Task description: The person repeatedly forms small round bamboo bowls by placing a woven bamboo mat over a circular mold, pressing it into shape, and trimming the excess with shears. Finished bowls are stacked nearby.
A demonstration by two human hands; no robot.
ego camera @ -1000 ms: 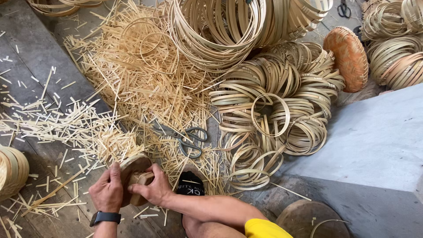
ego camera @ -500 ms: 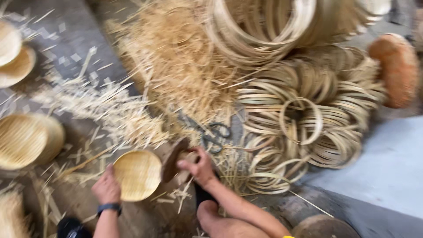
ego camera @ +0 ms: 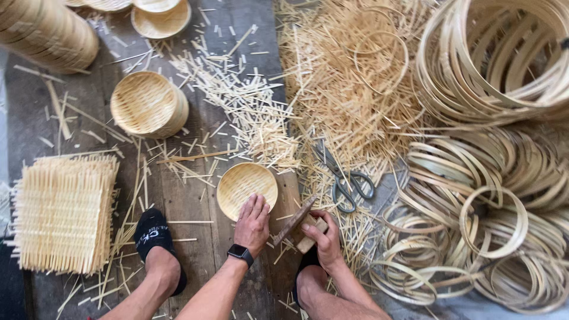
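One small round woven bamboo tray [ego camera: 245,187] lay on the dark plank floor [ego camera: 195,207], the left hand [ego camera: 253,223] pressed flat on its near edge. Just beside it, the right hand [ego camera: 323,239] gripped a wooden-handled chopping knife [ego camera: 294,221]. Grey scissors [ego camera: 347,178] rested beyond among pale bamboo splinters [ego camera: 338,89].

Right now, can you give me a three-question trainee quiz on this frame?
1. What does the right hand hold?
2. True or false: the left hand rests on the small round woven tray.
3. The scissors lie: A) left of the tray, B) right of the tray, C) on the stacked mats.

Key: 1. a flat-bladed tool with a wooden handle; 2. true; 3. B.
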